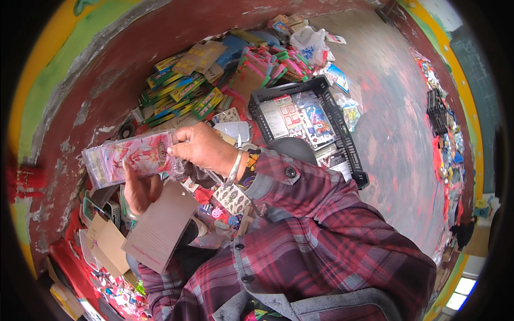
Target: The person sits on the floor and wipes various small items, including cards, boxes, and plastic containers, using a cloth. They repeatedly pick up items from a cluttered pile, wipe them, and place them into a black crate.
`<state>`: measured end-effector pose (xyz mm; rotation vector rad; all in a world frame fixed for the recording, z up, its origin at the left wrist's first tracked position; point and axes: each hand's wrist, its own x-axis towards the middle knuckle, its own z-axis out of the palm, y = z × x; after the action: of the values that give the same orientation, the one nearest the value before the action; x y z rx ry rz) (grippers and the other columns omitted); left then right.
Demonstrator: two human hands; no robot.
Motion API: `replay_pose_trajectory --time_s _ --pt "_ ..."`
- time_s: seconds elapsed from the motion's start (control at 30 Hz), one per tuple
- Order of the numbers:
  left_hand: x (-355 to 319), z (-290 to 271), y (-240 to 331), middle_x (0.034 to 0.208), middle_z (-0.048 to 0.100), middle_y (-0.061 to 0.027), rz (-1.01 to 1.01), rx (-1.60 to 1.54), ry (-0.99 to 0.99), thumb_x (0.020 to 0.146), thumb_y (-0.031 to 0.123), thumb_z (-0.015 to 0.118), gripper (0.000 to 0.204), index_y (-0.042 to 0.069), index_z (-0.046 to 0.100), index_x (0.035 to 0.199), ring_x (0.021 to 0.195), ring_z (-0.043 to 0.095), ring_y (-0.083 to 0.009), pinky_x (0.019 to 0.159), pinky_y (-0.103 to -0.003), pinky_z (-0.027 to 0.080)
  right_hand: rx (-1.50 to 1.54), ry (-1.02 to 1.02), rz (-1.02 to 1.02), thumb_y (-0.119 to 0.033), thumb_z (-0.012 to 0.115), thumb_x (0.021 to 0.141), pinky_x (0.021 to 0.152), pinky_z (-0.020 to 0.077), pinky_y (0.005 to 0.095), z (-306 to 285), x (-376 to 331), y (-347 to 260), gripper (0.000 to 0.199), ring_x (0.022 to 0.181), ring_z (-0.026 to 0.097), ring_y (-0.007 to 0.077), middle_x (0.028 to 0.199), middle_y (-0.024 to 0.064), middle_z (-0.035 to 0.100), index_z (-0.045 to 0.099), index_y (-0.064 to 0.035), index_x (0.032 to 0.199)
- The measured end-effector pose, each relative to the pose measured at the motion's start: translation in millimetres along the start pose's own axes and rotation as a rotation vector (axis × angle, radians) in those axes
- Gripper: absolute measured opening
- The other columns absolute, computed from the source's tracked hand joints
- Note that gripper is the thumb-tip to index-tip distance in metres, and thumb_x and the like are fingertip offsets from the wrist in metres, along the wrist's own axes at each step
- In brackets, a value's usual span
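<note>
My left hand (pixel 140 191) supports a stack of clear plastic packets (pixel 140 157) from below, its thumb lying across the front. The top packet bears a pink and red printed picture; what is inside cannot be made out. At the stack's right edge, my right hand (pixel 206 145) pinches the plastic between thumb and fingers. A mauve cardboard piece (pixel 161 224) covers part of my left forearm. Right of my hands stands a black plastic crate (pixel 342 140) with flat printed packets and cards in it. A patterned sheet (pixel 232 200) lies below my right wrist.
Green and yellow boxes (pixel 182 88) are heaped against the wall, beside pink and green items (pixel 276 64). A plastic bag (pixel 309 44) sits at the back. Brown cardboard (pixel 107 246) stands at the lower left. Mixed small goods (pixel 450 152) line the far right wall.
</note>
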<state>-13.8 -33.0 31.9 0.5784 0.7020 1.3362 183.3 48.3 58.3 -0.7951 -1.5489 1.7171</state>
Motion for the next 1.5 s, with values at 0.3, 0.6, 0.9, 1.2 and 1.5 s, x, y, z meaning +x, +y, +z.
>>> replay_pose_trajectory --time_s 0.3,0.6,0.9,1.2,1.5 --pt "16 23 -20 0.112 0.058 -0.0159 -0.051 0.185 -0.067 0.090 0.056 0.038 0.071 0.004 0.027 0.138 0.034 0.028 -0.0016 0.030 -0.017 0.018 0.017 0.684 -0.086 -0.015 0.062 0.081 0.062 0.0473 0.0229 -188 -95 -22 0.016 0.068 0.059 0.0074 0.078 0.0019 0.064 0.066 -0.0001 0.087" --pt "35 -2 -65 0.100 0.063 -0.0158 -0.266 0.076 -0.039 0.096 0.039 0.034 0.052 0.003 0.035 0.133 0.032 0.034 -0.0031 0.028 -0.017 0.024 0.332 1.073 0.300 0.002 0.053 0.078 0.072 0.0504 0.0284 -322 -288 164 0.027 0.081 0.063 0.0176 0.093 0.0092 0.064 0.059 0.0026 0.104" --pt "32 -22 -106 0.096 0.065 -0.0087 -0.366 0.039 0.069 0.094 0.041 0.038 0.047 0.008 0.045 0.126 0.032 0.028 -0.0046 0.028 -0.019 0.023 0.346 0.842 0.532 -0.006 0.058 0.078 0.075 0.0457 0.0271 -258 -286 297 0.023 0.082 0.059 0.0166 0.090 0.0071 0.063 0.060 -0.0007 0.100" --pt "24 -19 -120 0.091 0.066 -0.0060 -0.435 0.006 0.120 0.095 0.040 0.037 0.042 0.011 0.049 0.122 0.033 0.029 -0.0042 0.027 -0.019 0.024 -0.509 0.430 0.733 -0.016 0.059 0.078 0.074 0.0461 0.0295 -264 -311 398 0.016 0.085 0.060 0.0231 0.087 0.0097 0.062 0.066 -0.0044 0.087" --pt "20 -26 -122 0.094 0.065 -0.0061 -0.398 -0.018 0.116 0.095 0.038 0.038 0.042 0.009 0.050 0.122 0.034 0.028 -0.0046 0.028 -0.019 0.024 -0.931 0.098 0.579 -0.015 0.054 0.081 0.077 0.0475 0.0327 -267 -301 387 0.019 0.085 0.061 0.0262 0.090 0.0111 0.065 0.067 -0.0083 0.093"
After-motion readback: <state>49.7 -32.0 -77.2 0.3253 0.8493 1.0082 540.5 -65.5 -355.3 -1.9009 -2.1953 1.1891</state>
